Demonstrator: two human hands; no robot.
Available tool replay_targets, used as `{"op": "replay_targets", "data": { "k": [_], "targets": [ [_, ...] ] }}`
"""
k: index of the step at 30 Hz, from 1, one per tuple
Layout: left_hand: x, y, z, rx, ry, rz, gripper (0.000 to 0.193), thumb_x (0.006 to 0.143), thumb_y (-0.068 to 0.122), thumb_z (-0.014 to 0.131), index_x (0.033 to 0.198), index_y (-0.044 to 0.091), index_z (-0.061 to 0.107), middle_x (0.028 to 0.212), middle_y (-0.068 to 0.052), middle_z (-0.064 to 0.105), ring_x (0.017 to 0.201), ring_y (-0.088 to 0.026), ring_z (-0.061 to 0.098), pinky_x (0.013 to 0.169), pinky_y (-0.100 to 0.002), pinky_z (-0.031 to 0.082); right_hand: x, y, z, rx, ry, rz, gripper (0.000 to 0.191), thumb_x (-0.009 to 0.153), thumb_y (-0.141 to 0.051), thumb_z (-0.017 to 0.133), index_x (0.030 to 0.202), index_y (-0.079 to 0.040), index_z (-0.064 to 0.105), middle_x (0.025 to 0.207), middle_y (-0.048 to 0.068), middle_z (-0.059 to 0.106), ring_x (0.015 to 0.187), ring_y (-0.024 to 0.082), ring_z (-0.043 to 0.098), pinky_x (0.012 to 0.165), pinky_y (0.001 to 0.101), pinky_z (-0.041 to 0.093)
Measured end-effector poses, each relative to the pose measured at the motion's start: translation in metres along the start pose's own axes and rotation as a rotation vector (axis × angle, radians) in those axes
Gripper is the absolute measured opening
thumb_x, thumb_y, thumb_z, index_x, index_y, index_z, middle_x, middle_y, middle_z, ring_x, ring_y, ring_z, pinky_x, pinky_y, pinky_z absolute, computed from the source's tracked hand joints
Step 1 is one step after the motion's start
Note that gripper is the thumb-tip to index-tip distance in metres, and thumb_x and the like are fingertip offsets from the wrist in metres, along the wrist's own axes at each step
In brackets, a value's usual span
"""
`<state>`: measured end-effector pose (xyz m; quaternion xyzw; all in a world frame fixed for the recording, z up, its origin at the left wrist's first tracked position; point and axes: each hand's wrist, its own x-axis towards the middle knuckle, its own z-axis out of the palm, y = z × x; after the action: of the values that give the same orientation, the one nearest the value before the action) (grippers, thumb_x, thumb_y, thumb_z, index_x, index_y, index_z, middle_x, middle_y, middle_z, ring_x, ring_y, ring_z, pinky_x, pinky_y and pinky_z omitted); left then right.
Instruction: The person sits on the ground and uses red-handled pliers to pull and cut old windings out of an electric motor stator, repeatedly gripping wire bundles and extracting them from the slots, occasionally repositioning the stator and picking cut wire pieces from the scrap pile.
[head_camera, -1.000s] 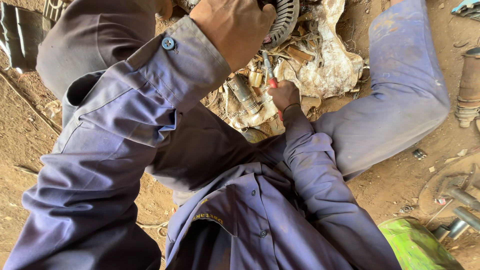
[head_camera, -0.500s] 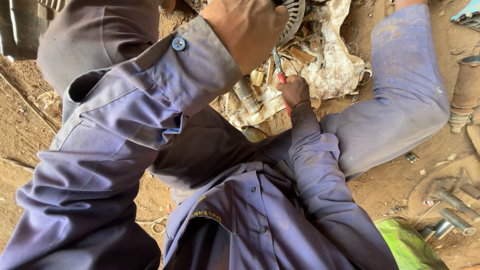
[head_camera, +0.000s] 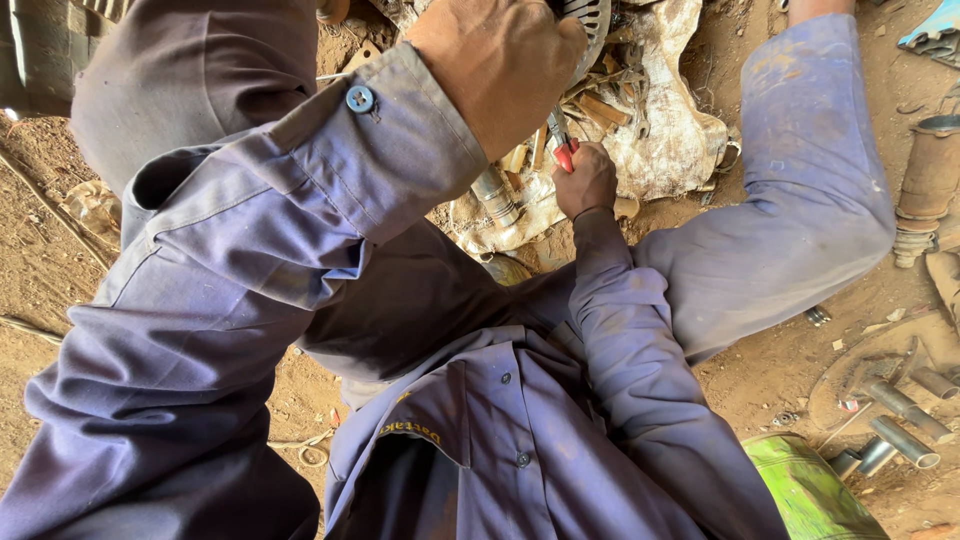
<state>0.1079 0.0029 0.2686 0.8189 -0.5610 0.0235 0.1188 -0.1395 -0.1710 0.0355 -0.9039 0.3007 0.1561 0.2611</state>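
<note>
From above, I watch my left hand (head_camera: 500, 70), fingers curled round the rim of a ribbed metal disc (head_camera: 590, 20) at the top edge, cuff of coarse blue cloth fastened with one blue button (head_camera: 359, 99). My right hand (head_camera: 586, 182) is wrapped tight on a red-handled tool (head_camera: 563, 150), its steel tip buried among rusted parts on a crumpled, grimy sack (head_camera: 670, 130) spread over dry dirt floor (head_camera: 50, 250). Dull grey pipes (head_camera: 900, 420) lie at right. Since half a second ago, the right hand sits slightly lower, the left nearer the lens.
</note>
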Motion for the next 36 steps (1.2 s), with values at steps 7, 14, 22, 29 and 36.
{"op": "replay_targets", "data": {
  "k": [7,14,22,29,36],
  "targets": [
    [0.001,0.003,0.003,0.126,0.080,0.027,0.017,0.076,0.018,0.069,0.091,0.009,0.072,0.063,0.000,0.060,0.065,-0.016,0.064,0.054,-0.034,0.049,-0.002,-0.016,-0.011,-0.152,-0.083,0.025,0.031,0.090,-0.017,0.072,0.106,0.006,0.060,0.120,0.022,0.060,0.113,0.035,0.059,0.100,0.0456,0.046],
    [0.001,0.004,0.009,0.020,0.097,-0.008,0.007,0.083,0.014,0.069,0.089,0.011,0.071,0.064,-0.001,0.060,0.061,-0.017,0.062,0.049,-0.035,0.046,-0.022,-0.037,0.000,-0.129,-0.060,0.007,0.031,0.099,-0.023,0.061,0.110,0.005,0.057,0.112,0.024,0.062,0.104,0.037,0.064,0.092,0.0464,0.051],
    [-0.003,-0.004,0.015,0.062,0.094,0.005,0.011,0.091,0.014,0.063,0.094,0.008,0.073,0.063,-0.002,0.059,0.059,-0.018,0.061,0.051,-0.036,0.048,-0.037,-0.037,0.020,-0.113,-0.136,-0.028,0.030,0.097,-0.029,0.060,0.101,0.000,0.062,0.102,0.024,0.065,0.098,0.041,0.065,0.089,0.0509,0.051],
    [0.001,-0.001,0.026,-0.093,0.111,-0.062,0.013,0.096,0.014,0.062,0.089,0.008,0.073,0.066,-0.004,0.062,0.056,-0.019,0.060,0.047,-0.037,0.047,-0.024,-0.018,0.010,0.085,-0.133,0.064,0.035,0.088,-0.031,0.067,0.084,0.003,0.064,0.094,0.027,0.066,0.091,0.045,0.064,0.082,0.0520,0.051],
    [-0.001,0.001,0.025,-0.045,0.116,-0.050,0.013,0.095,0.014,0.062,0.088,0.009,0.072,0.066,-0.003,0.062,0.056,-0.018,0.060,0.047,-0.037,0.047,-0.032,-0.022,0.020,0.154,-0.134,0.177,0.034,0.084,-0.031,0.069,0.083,0.003,0.064,0.087,0.026,0.067,0.084,0.041,0.065,0.079,0.0507,0.051]
  ]
}}
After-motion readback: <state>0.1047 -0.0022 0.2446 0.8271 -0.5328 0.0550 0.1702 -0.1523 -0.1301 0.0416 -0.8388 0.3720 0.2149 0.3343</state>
